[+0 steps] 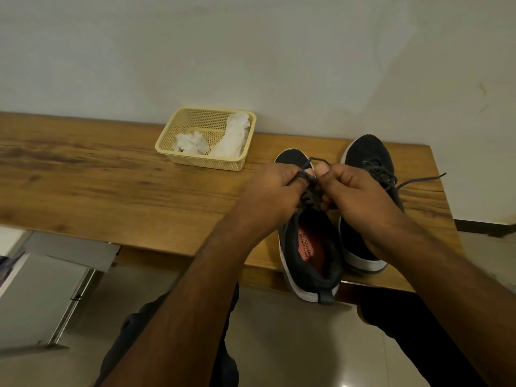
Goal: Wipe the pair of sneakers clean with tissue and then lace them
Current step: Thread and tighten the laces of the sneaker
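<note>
Head view, looking down past two forearms to a wooden table (111, 174) set against a pale wall. Beyond the fingers and off to their left, a cream basket (178, 160) holding crumpled tissue (192, 142) and a taller wad; wiping judged finished, going by the tissue put aside there. Directly under the fingers, the left sneaker (310, 247), black with a white sole, orange insole showing, heel hanging over the table's near edge. Just right of the fingers, touching or nearly touching it, the right sneaker (365, 155), already laced by the look of it, one loose lace end trailing out to the right. Above the left sneaker's tongue, left hand (275, 188) and right hand (354, 188) meeting thumb to thumb, both curled tight and pinching the dark lace (312, 160), a small loop standing up just past the fingertips. Step in hand, as judged: tying or tightening the lace on the second shoe, near the close of the task. Next move likely calling for a steady outward pull on both strands to seat the knot, without dragging the overhanging shoe off the edge.
</note>
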